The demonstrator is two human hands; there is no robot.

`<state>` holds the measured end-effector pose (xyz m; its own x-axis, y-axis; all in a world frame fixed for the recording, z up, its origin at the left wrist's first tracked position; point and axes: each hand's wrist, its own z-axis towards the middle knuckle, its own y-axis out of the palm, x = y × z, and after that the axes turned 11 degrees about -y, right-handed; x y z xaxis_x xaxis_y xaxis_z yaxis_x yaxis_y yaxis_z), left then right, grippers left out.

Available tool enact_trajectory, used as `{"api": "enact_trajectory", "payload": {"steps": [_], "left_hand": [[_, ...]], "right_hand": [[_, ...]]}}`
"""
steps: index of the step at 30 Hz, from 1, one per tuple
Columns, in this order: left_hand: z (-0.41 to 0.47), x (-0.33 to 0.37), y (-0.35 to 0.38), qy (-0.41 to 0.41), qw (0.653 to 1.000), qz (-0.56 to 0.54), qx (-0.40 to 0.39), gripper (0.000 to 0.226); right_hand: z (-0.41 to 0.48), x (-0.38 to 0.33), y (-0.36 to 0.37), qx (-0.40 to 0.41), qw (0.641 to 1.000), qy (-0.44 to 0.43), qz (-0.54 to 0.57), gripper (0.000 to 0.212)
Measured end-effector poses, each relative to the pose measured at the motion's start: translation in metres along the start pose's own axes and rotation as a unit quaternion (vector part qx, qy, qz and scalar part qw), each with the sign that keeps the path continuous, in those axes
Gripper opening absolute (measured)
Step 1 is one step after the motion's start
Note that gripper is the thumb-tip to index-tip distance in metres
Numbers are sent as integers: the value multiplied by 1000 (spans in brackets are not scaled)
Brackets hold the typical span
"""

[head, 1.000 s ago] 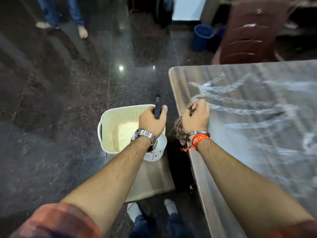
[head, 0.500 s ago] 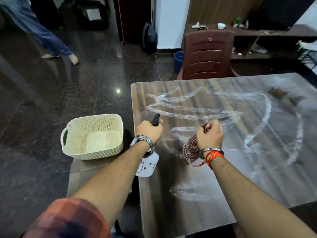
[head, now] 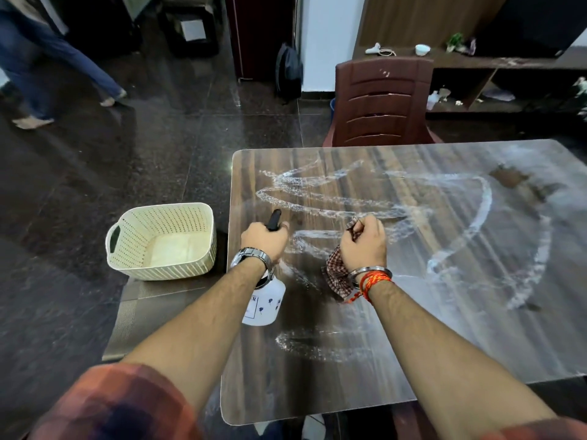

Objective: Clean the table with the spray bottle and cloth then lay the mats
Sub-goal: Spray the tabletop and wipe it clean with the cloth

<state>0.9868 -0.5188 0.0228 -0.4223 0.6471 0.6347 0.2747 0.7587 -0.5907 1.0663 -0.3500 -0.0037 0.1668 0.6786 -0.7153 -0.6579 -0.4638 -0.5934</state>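
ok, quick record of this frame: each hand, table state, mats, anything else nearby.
left hand: grips white spray bottle by its black head, at the table's left edge
right hand: clutches checked cloth over the tabletop
table: wood-grain, streaked with white spray trails
mats: none laid; flat woven sheets, likely mats, lie under the cream basket
nearby: brown chair at the far side

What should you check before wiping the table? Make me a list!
1. Cloth gripped in right hand: ok.
2. Spray bottle held by left hand, near the left edge of the table: ok.
3. Spray streaks across the table: ok.
4. Mats off the table, under the basket: ok.
5. Brown patch at far right is wipeable: cannot tell.
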Motion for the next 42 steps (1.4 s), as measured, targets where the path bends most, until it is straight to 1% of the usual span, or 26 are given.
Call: {"api": "enact_trajectory", "payload": {"steps": [3, 8, 11, 15, 17, 20, 22, 24, 26, 28, 31, 34, 38, 42], "left_hand": [[4, 4, -6, -4, 1000, -13, -11, 42], [10, 9, -10, 3, 999, 26, -36, 38], [16, 12, -9, -1, 1000, -7, -17, 45], [22, 18, 1, 10, 1000, -7, -9, 40], [26, 21, 10, 14, 999, -22, -39, 38], [25, 25, 21, -6, 996, -34, -87, 39], [21, 28, 29, -6, 997, -19, -77, 40], [15, 34, 38, 10, 999, 22, -34, 35], [11, 39, 47, 16, 999, 27, -17, 32], [9, 45, 52, 8, 999, 3, -46, 30], [5, 53, 60, 0, 997, -19, -78, 35], [-2, 61, 71, 5, 998, 1, -65, 32], [-9, 68, 82, 17, 999, 26, -29, 24], [-10, 70, 86, 4, 998, -4, -64, 27]], "right_hand": [[2, -6, 1, -33, 999, 7, -12, 17], [7, -14, 6, -41, 999, -5, -16, 15], [9, -12, 8, -49, 998, -9, -29, 15], [8, -6, 9, -41, 999, -21, -27, 16], [7, -2, 8, -42, 999, -16, -29, 16], [13, 7, 4, -58, 998, -14, -25, 17], [19, 13, 1, -61, 998, -9, -11, 16], [24, 19, -3, -58, 998, -4, -3, 16], [28, 26, -9, -61, 998, -8, -4, 16], [32, 33, -13, -63, 998, -8, -3, 17], [38, 42, -21, -67, 998, 1, 1, 16], [39, 48, -27, -68, 998, 2, -1, 14], [40, 56, -33, -60, 998, 1, 4, 14], [42, 64, -39, -64, 998, 9, 11, 15]]}}
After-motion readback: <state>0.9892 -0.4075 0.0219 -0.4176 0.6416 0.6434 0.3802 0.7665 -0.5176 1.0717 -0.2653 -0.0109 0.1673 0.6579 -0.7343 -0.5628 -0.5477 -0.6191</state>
